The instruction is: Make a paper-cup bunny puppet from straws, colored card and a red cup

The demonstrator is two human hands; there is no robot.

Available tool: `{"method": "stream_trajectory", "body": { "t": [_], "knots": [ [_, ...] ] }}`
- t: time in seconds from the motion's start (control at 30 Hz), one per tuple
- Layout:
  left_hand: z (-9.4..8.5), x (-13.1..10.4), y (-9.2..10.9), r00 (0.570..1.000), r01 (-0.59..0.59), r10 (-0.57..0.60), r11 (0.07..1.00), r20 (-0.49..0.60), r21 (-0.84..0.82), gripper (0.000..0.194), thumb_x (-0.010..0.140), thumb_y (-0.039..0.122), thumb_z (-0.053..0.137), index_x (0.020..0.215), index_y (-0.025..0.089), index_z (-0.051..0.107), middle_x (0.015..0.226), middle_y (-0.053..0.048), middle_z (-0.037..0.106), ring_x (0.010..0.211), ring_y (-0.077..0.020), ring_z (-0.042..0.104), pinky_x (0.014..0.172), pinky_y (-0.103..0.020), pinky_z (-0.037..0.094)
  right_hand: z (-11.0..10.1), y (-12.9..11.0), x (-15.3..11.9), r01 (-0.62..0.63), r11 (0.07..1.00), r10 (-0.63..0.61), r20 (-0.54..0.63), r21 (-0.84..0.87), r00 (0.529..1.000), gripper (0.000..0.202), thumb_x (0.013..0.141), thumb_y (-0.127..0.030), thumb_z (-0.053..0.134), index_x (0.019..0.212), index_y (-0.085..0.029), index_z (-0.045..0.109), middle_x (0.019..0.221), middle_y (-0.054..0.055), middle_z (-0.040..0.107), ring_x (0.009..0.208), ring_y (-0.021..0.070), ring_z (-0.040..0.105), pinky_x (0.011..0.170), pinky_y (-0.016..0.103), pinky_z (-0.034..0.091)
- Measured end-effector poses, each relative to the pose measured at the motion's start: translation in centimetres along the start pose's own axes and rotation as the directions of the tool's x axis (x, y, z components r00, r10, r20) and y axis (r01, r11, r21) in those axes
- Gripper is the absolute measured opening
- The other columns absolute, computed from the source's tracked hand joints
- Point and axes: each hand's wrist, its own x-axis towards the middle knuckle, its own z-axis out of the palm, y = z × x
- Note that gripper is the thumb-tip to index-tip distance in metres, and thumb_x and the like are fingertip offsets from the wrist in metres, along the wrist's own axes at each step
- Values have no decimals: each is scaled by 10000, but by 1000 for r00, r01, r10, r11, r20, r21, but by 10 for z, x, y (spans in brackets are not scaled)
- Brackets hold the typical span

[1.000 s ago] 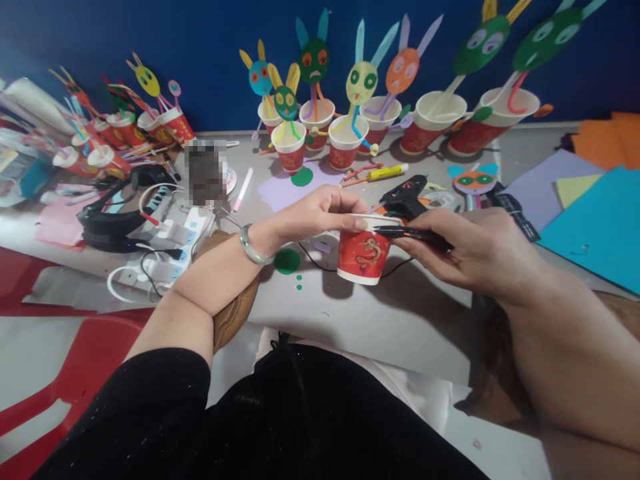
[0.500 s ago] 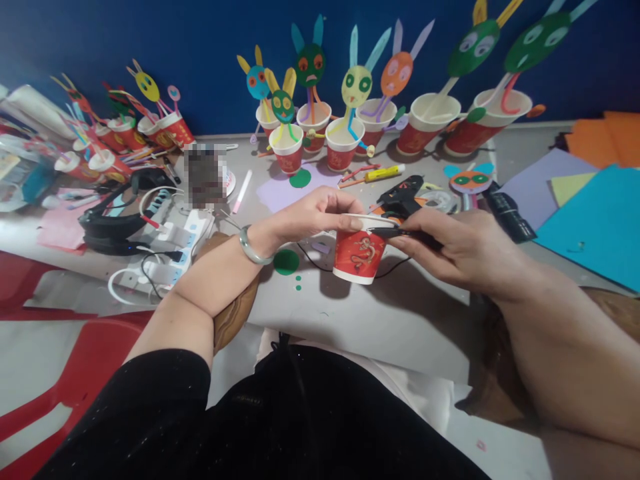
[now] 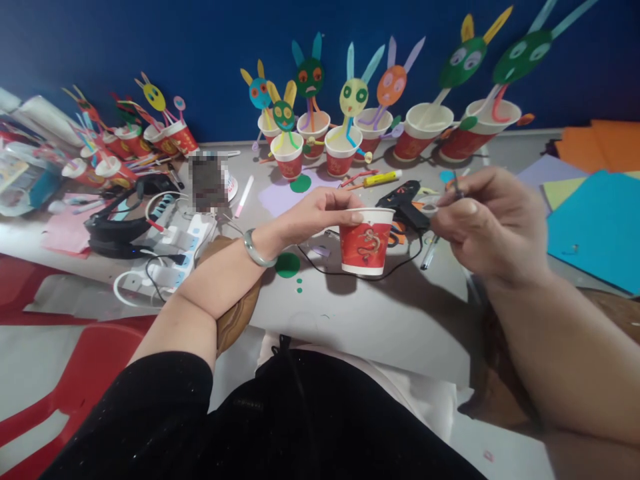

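A red paper cup (image 3: 367,245) with a white rim and a printed dragon is upright above the table, held at its rim by my left hand (image 3: 325,212), thumb outside. My right hand (image 3: 487,223) is raised to the right of the cup, apart from it, fingers pinched round a small dark item too hidden to name. Between the two hands, behind the cup, lies a black glue gun (image 3: 404,202), its cord running below the cup. Orange-handled scissors (image 3: 397,235) show partly behind the cup. A green paper circle (image 3: 288,265) lies left of the cup.
Several cups with paper rabbit figures, one a yellow face (image 3: 354,97), stand along the blue wall. Coloured sheets, including a blue one (image 3: 595,233), lie right. A power strip (image 3: 196,245) with cables, a black headset (image 3: 113,233) and a white pen (image 3: 244,197) are left.
My right hand has moved away from the cup rim, up and to the right, with the dark item. My left hand still holds the cup, which is now more upright.
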Motion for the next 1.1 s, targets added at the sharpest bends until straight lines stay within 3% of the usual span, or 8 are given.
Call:
{"method": "stream_trajectory", "body": {
  "t": [0.1, 0.13, 0.23, 0.4, 0.63, 0.9, 1.0, 1.1],
  "knots": [
    [1, 0, -2, 999, -24, 24, 1000, -36, 10, 547, 675, 631, 940, 759, 143, 705, 739, -7, 688, 716, -103, 626, 720, -257, 516, 4, 5, 6, -208, 948, 204, 39, 239, 978, 620, 688, -696, 918, 990, -262, 594, 565, -96, 449, 418, 86, 327, 413, 258, 274],
    [2, 0, -3, 999, -30, 30, 999, -42, 18, 543, 684, 630, 935, 764, 143, 708, 744, -8, 690, 715, -102, 626, 715, -255, 513, 7, 6, 7, -266, 930, 254, 82, 254, 964, 641, 671, -672, 941, 1034, -251, 622, 564, -96, 468, 424, 89, 351, 416, 252, 284],
    [4, -1, -5, 997, -49, 50, 998, -53, 27, 527, 702, 622, 926, 768, 145, 711, 744, -8, 686, 702, -99, 620, 690, -253, 500, 13, 8, 6, -354, 895, 301, 218, 271, 928, 567, 770, -646, 887, 1071, -223, 660, 565, -88, 485, 456, 86, 366, 424, 237, 267],
    [5, -1, -6, 999, -29, 29, 1000, -33, 2, 534, 623, 588, 977, 766, 147, 713, 754, -10, 690, 704, -99, 612, 676, -251, 486, 17, 8, 1, -300, 925, 196, 383, 232, 903, 412, 933, -586, 767, 834, -216, 615, 539, -70, 483, 472, 74, 363, 434, 233, 240],
    [3, 1, -12, 998, -46, 48, 997, -27, 59, 544, 651, 601, 950, 759, 134, 691, 733, 3, 652, 681, -89, 571, 677, -247, 460, 24, 11, 1, -231, 949, 163, 297, 212, 941, 499, 886, -674, 777, 813, -213, 598, 541, -76, 488, 477, 82, 364, 442, 232, 262],
    [-3, 4, -16, 995, -94, 89, 982, 37, 165, 489, 700, 586, 914, 811, 151, 721, 812, -15, 688, 777, -122, 599, 801, -274, 493, 26, 3, -1, -188, 974, 153, 249, 127, 956, 521, 884, -714, 751, 791, -234, 569, 523, -79, 488, 456, 88, 364, 440, 240, 266],
    [-6, 7, -21, 986, -167, 168, 966, 15, 195, 525, 723, 643, 874, 898, 170, 724, 1014, -78, 734, 983, -194, 676, 935, -328, 523, 26, 3, -1, -172, 976, 143, 204, 131, 968, 502, 898, -693, 750, 790, -240, 564, 525, -70, 499, 456, 93, 379, 447, 252, 287],
    [-9, 10, -32, 960, -234, 263, 940, -92, 248, 706, 705, 651, 892, 1214, 216, 666, 1392, -137, 653, 1348, -293, 608, 1124, -398, 486, 26, 10, 0, -138, 986, 132, 62, 94, 989, 485, 908, -665, 755, 775, -247, 548, 539, -48, 535, 474, 110, 424, 471, 274, 337]
  ]
}}
